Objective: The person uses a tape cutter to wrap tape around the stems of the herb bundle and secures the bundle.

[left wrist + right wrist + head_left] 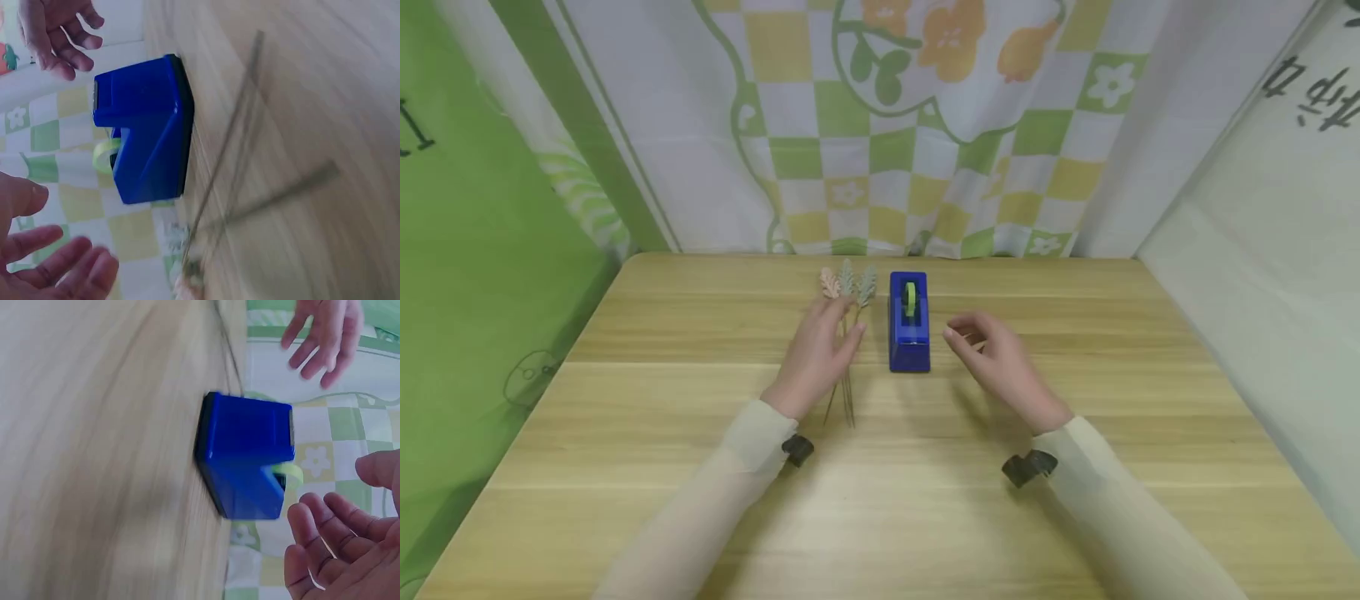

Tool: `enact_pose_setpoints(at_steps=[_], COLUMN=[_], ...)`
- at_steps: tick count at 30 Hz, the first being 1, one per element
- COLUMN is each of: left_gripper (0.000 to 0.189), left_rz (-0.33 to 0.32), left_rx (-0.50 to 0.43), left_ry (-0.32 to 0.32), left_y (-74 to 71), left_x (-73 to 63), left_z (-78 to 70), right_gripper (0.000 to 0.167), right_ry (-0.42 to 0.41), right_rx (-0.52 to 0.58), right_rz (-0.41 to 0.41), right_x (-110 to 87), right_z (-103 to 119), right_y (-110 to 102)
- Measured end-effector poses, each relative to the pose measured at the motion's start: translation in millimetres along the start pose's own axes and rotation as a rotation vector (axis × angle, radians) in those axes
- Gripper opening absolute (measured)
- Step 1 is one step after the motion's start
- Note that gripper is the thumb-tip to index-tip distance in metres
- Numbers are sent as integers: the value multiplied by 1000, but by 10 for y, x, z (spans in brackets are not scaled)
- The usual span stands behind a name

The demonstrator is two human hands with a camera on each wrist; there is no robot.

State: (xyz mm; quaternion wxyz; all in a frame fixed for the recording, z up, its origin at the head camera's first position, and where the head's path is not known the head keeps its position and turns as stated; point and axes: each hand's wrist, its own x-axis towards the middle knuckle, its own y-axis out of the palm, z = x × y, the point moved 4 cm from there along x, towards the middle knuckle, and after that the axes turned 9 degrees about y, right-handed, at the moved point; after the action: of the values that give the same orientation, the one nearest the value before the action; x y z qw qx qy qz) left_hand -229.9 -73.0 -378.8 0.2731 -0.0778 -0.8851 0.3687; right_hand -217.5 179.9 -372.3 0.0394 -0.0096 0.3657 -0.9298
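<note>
Hovering over three wire-stemmed leaves [847, 392], L hand [816, 354] has a relaxed grip: fingers loosely bent, thumb spread off from them; L wrist view shows a gap btwn hand & wires. Leaves lie on wood-grain table [910, 517] left of ctr, heads at far end: pink head [830, 282] leftmost, two grey-grn heads [867, 286] to its right. Bare wire ends point near; two run close tog., one angles off left. Blue tape dispenser [910, 340] stands upright just right of leaves, btwn both hands, w/ yellow-grn tape roll [910, 298] seated in its far part. R hand [1000, 362] is just right of dispenser, not touching; fingers bent, thumb spread apart from them in R wrist view, so grip also relaxed. Both arms in pale sleeves [670, 525], w/ a small blk device [797, 450] at L wrist & a 2nd blk unit [1028, 468] at R wrist. Checked cloth [891, 150] (grn/yellow/white) hangs at far edge; grn cloth [475, 275] on left, white sheet [1285, 217] w/ blk characters on right.
</note>
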Motion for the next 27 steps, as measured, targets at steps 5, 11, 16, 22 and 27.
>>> enact_pose_setpoints(at_steps=[5, 11, 16, 22, 27], left_gripper=[40, 43, 45, 45, 44], left_rz=[17, 26, 9, -12, -21], left_rx=[-214, -348, -380, -373, -371], left_ry=[-33, -87, -134, -163, -174], left_y=[185, 410, 525, 599, 629], left_x=[180, 343, 416, 460, 483], left_z=[39, 85, 107, 126, 136], right_gripper=[33, 30, 30, 32, 28], right_ry=[72, 180, 272, 362, 401], right_rx=[84, 197, 246, 228, 247], right_rz=[62, 179, 211, 198, 194], right_x=[191, 353, 389, 406, 425], right_z=[64, 73, 54, 61, 65], right_y=[100, 274, 333, 339, 346])
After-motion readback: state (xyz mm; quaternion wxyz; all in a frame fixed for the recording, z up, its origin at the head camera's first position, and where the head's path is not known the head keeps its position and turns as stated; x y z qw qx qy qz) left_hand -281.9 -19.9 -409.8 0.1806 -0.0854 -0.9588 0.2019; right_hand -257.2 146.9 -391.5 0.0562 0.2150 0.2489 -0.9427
